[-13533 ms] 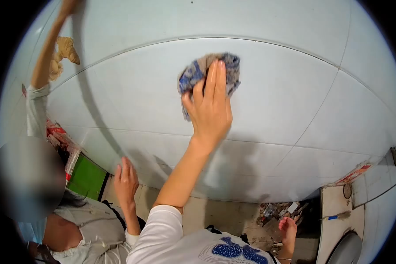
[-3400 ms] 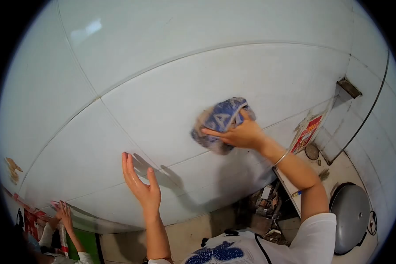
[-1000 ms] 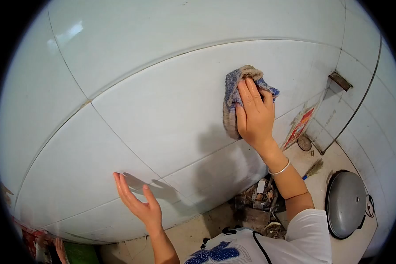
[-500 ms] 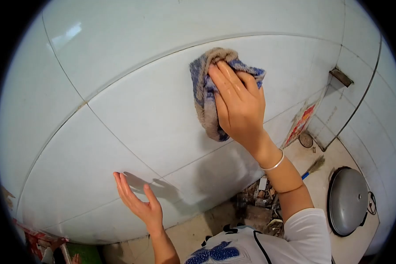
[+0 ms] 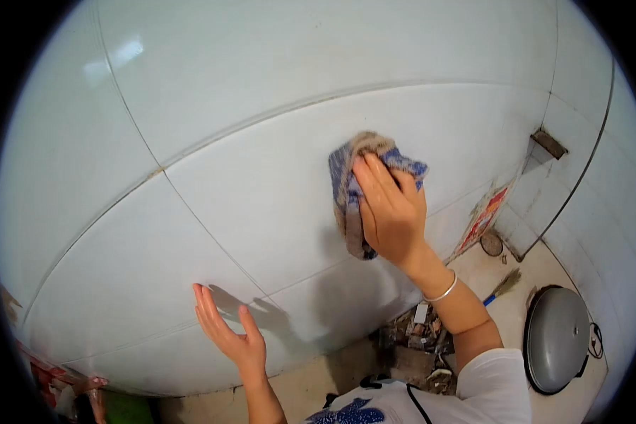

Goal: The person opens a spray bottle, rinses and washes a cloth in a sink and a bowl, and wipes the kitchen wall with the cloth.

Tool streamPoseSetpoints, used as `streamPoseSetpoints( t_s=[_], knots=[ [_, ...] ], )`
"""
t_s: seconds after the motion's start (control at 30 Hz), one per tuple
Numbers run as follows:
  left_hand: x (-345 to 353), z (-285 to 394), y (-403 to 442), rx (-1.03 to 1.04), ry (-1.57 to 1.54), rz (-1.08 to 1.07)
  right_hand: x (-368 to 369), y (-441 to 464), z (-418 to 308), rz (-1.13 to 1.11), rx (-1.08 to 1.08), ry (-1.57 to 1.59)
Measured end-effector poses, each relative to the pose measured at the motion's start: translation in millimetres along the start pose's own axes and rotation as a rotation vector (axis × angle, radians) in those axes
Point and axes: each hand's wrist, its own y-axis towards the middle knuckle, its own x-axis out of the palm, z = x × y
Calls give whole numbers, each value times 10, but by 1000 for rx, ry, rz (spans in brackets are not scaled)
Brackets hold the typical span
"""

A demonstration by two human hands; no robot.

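A blue and brown cloth (image 5: pixel 348 205) lies bunched against the white tiled wall (image 5: pixel 261 205). My right hand (image 5: pixel 394 212) grips it from the front, fingers pressed into its folds, with a light bracelet on the wrist. Lower and to the left, my left hand (image 5: pixel 232 332) is raised near the wall with its fingers stretched and thumb apart, holding nothing. Its shadow falls on the tiles beside it.
A grey lidded pan (image 5: pixel 557 339) sits on a pale counter (image 5: pixel 537 272) at the right, near a blue-handled brush (image 5: pixel 502 284). Debris (image 5: pixel 420 332) is piled below. A dark bracket (image 5: pixel 548 143) juts from the wall. Part of another person's hand (image 5: pixel 95 404) shows at the lower left.
Since the earliest frame, the view has shifted right and the pan and brush show fully. Within the last second, my right hand and the cloth have moved left and somewhat lower. My left hand stays raised.
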Motion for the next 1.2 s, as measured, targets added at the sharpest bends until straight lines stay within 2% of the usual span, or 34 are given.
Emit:
streamPoseSetpoints(
  t_s=[0.23,0.3,0.4,0.47,0.57,0.6,0.63,0.77,0.83,1.2],
  knots=[
    [-6,28,-10,-42,-17,-28,88,323,122,93,-11,-43],
    [-46,20,-14,-55,-21,-31,59,92,30,60,13,-45],
    [-62,-3,-48,-52,-10,-30,-11,-173,34,-119,3,-82],
    [-73,-40,-29,-36,-6,-70,38,-27,190,-17,-133,-7],
    [-24,-114,-76,-42,43,-63,76,275,287,0,-20,69],
    [-8,-102,-105,-55,47,-61,89,272,422,-18,-71,72],
    [14,-108,-104,-48,54,-55,137,159,469,-76,36,24],
    [-28,-78,-10,-142,86,-52,269,-270,528,-95,-38,-45],
    [11,-57,-18,-42,31,-16,281,-284,504,-103,-44,-6],
    [-344,-154,216,-31,-70,19,201,-130,313,-114,-61,-18]
  ],
)
